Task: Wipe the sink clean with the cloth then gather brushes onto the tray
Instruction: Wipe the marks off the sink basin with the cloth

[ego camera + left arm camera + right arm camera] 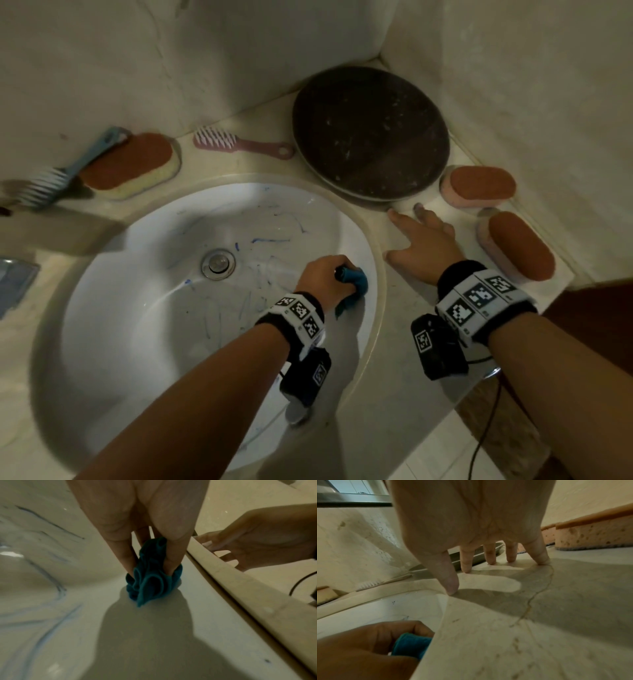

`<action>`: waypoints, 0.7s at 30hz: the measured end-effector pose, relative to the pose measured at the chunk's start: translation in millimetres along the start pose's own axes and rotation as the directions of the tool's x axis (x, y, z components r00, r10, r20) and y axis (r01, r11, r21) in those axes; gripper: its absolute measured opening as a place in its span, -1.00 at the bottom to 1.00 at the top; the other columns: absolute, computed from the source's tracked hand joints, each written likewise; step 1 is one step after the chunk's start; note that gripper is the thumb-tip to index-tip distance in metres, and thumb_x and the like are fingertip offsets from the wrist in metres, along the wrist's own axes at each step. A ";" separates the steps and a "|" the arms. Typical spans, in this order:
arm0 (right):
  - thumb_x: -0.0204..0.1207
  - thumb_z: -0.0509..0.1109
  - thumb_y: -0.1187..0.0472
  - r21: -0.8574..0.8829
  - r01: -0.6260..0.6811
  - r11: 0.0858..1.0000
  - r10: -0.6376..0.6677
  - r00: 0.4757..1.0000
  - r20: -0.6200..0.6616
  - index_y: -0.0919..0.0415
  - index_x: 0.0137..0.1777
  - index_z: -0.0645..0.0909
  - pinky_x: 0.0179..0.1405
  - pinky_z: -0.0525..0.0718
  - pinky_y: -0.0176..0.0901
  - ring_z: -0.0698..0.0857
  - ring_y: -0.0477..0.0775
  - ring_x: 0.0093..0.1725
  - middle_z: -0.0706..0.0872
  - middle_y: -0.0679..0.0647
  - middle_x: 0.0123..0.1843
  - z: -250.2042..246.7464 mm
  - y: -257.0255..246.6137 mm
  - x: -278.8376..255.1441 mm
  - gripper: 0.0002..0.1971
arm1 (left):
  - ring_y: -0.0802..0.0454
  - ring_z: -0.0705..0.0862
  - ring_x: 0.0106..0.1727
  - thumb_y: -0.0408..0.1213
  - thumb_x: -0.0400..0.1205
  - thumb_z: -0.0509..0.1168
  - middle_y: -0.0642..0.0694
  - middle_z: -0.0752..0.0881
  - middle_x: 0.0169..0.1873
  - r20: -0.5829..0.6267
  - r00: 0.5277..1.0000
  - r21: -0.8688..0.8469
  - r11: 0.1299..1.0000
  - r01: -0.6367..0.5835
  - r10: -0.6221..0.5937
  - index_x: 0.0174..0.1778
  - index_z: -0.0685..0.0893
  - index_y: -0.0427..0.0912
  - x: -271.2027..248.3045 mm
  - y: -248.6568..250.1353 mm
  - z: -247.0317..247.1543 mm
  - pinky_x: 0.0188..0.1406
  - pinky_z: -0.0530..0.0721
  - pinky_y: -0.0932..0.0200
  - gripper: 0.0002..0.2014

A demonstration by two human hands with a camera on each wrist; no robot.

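Observation:
The white sink (144, 308) carries blue streaks across its bowl. My left hand (325, 277) grips a bunched teal cloth (354, 279) and presses it on the bowl's right wall, just under the rim. In the left wrist view the cloth (150, 577) bulges out between the fingers. My right hand (421, 240) rests open on the counter right of the sink, fingers spread, fingertips (465, 569) down near the dark round tray (370, 133). A pink brush (239, 144) and a blue brush (65, 171) lie behind the sink.
A yellow sponge (133, 164) sits under the blue brush's handle at the back left. Two pink sponges (479, 185) (517, 245) lie on the counter right of my right hand. Walls close the corner behind the tray. The drain (218, 263) is mid-bowl.

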State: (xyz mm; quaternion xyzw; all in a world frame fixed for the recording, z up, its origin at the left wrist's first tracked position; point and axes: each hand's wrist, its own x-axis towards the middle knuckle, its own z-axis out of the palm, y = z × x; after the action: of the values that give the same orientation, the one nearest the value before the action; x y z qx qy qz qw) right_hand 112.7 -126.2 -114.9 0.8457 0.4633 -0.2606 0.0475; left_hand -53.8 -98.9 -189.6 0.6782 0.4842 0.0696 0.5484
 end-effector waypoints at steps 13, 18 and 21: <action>0.36 0.47 -0.15 -0.001 0.044 0.999 -0.044 0.998 -0.043 -0.14 0.63 0.07 0.65 0.10 0.14 0.00 0.29 0.67 0.01 0.23 0.69 2.2 -5.1 5.3 -0.10 | -0.18 0.58 0.35 -0.34 0.61 0.32 -0.20 0.61 0.35 -0.533 0.813 -0.107 0.971 0.212 -0.236 0.38 0.58 -0.17 55.8 -19.0 -66.5 0.40 0.45 0.13 -0.61; 0.32 0.50 -0.14 0.026 0.029 0.999 -0.027 0.997 -0.067 -0.16 0.61 0.12 0.59 0.22 0.22 0.06 0.33 0.64 0.05 0.18 0.67 5.6 -5.6 6.9 -0.11 | -0.18 0.59 0.32 -0.34 0.58 0.36 -0.19 0.59 0.34 -0.470 0.842 -0.192 0.962 0.196 -0.265 0.35 0.59 -0.12 64.7 -22.2 -45.7 0.39 0.46 0.13 -0.61; 0.33 0.50 -0.13 0.026 0.019 0.999 -0.018 0.998 -0.053 -0.18 0.61 0.12 0.58 0.24 0.24 0.06 0.35 0.64 0.04 0.17 0.67 5.8 -7.2 5.7 -0.12 | -0.16 0.57 0.35 -0.31 0.60 0.34 -0.17 0.60 0.37 -0.377 0.911 -0.048 0.986 0.161 -0.168 0.41 0.56 -0.10 56.3 -26.7 -35.0 0.43 0.43 0.14 -0.57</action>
State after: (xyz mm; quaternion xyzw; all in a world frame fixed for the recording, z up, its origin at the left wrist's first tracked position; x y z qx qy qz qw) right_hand 107.1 -119.7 -121.5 0.8484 0.4688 -0.2448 0.0217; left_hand -61.8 -35.9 -222.2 0.6043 0.6359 0.1569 0.4536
